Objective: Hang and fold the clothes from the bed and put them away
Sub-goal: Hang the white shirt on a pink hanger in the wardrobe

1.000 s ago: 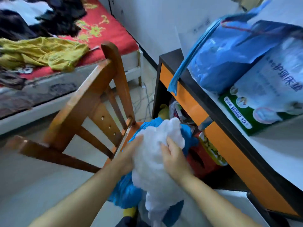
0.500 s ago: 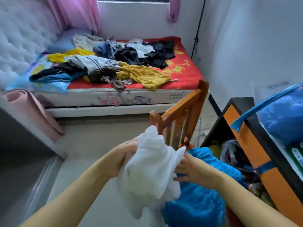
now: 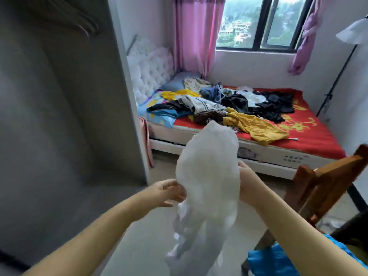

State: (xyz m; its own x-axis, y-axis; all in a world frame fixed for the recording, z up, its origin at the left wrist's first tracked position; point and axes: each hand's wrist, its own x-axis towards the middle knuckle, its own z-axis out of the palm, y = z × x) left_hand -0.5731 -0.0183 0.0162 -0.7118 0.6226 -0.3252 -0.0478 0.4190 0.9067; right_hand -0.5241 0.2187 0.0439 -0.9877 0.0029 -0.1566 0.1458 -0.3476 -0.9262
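A bunched white garment [image 3: 209, 176] hangs in front of me, its tail trailing down toward the floor. My left hand [image 3: 167, 193] pinches its left edge with curled fingers. My right hand [image 3: 248, 183] holds its right side, mostly hidden behind the cloth. Beyond it the bed [image 3: 310, 140] with a red sheet carries a heap of clothes [image 3: 229, 104]: yellow, dark, blue and pale pieces. An open grey wardrobe [image 3: 59, 116] stands at the left, with hangers [image 3: 79, 22] blurred on its rail near the top.
A wooden chair [image 3: 326, 180] stands at the right, with blue cloth [image 3: 278, 257] below it. Pink curtains [image 3: 195, 32] frame the window [image 3: 262, 22]. A white headboard [image 3: 151, 64] lines the bed's left end. A thin dark stand [image 3: 334, 84] leans by the right wall.
My view has swung left and up, from the desk and chair to the bed and wardrobe. The white garment has come up off the blue cloth, carried leftward in both hands.
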